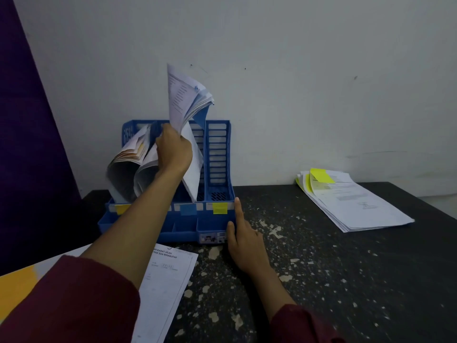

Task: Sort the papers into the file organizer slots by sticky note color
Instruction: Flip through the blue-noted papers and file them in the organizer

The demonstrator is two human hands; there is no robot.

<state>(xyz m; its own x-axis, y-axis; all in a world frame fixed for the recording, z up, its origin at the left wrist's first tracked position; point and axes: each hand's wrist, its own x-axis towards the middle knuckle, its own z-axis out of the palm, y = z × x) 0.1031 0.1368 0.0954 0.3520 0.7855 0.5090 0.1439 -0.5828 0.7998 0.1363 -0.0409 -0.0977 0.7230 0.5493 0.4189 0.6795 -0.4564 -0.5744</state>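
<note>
papers [183, 95], one sheaf, stand upright in the file organizer [217, 154]. the lower edge sits in the slot behind the blue label [188, 209] on the front rail. the top of the sheaf fans open above the organizer's back wall.

left hand [174, 149] grips this sheaf about mid-height, fingers curled round its edge. right hand [243, 241] rests against the organizer's right front corner, index finger straight along the right side, thumb on the front face, nothing held. hands apart, one on the sheaf, one on the organizer.

the front rail also carries an orange-yellow label [122, 208] toward the organizer's left end and a yellow label [220, 207] at its right end. the left forearm hides the rail between the orange-yellow and the blue. two curled bundles [123, 169] lean out of the slots left of the held sheaf, and orange tabs show on the outer one.

the organizer stands on a dark speckled worktop [321, 280], back against a white wall [321, 82]. well to the organizer's right a loose stack [358, 206] lies flat, with a yellow sticky note [321, 175] on its far end. just in front of the organizer a printed sheet [168, 280] lies partly under the left forearm. dark red sleeves on both arms.
</note>
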